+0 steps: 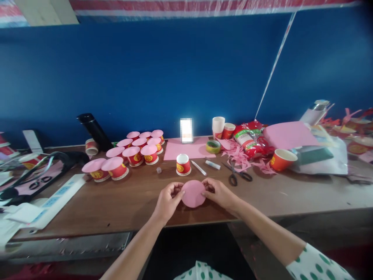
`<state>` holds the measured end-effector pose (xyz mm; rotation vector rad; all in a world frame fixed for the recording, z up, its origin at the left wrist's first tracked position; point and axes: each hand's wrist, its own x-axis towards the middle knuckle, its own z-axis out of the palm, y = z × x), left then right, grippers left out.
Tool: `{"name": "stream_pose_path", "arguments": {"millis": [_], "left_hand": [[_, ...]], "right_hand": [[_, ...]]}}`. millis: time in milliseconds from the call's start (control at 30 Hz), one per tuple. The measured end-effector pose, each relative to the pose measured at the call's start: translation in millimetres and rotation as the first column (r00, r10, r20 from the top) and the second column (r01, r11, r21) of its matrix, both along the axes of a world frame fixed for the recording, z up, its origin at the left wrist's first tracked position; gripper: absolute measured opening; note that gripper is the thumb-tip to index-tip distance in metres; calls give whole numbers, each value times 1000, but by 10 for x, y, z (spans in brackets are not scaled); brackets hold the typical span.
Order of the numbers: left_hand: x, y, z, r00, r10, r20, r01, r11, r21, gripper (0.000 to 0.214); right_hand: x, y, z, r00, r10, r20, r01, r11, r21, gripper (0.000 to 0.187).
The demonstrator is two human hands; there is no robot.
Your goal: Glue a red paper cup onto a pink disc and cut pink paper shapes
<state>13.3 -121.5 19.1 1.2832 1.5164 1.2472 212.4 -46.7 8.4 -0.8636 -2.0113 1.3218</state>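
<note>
Between my two hands is a round pink paper disc [193, 193], held up near the table's front edge. My left hand [169, 197] pinches its left rim, and my right hand [217, 191] pinches the right rim. Just beyond the disc a red paper cup [183, 165] stands upside down, its white base facing up. To the right of that cup lie a white pen [199, 168], a glue stick [213, 165] and black-handled scissors [236, 175]. A small clear cap [159, 170] rests to the cup's left.
Several upside-down cups topped with pink discs [133, 152] stand at left. Behind are a pink sheet [175, 149], a tape roll [213, 146], pink scraps [240, 151], a red bag [251, 137] and an upright cup [282, 160]. A black bottle [94, 130] and power strip [60, 201] are leftward.
</note>
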Motion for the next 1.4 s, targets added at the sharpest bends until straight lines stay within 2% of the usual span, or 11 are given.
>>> {"name": "stream_pose_path", "arguments": {"millis": [133, 267, 433, 533, 700, 833, 1133, 1400], "left_hand": [[50, -72, 62, 983, -59, 173, 86, 985, -153, 33], [74, -121, 40, 976, -100, 193, 138, 971, -193, 30], [90, -117, 0, 972, -75, 224, 123, 970, -209, 33], [92, -111, 1, 982, -64, 180, 100, 975, -198, 33], [115, -127, 23, 994, -19, 103, 33, 990, -136, 32], [192, -139, 32, 981, 43, 189, -16, 990, -143, 29], [292, -110, -58, 917, 131, 376, -65, 981, -182, 31], [313, -97, -100, 911, 156, 382, -99, 981, -164, 33]], "right_hand": [[-11, -17, 15, 991, -37, -126, 6, 971, -238, 27], [-12, -37, 52, 987, -75, -142, 22, 938, -347, 32], [2, -110, 89, 986, -26, -167, -39, 925, -377, 32], [15, -139, 103, 985, -10, -174, -61, 915, -399, 33], [9, -185, 108, 968, -62, -242, -77, 847, -526, 33], [-47, -252, 90, 950, -129, -284, -67, 804, -591, 30], [-129, -255, 73, 913, -224, -340, -30, 795, -606, 27], [-140, -246, 59, 917, -247, -312, -14, 764, -645, 30]]}}
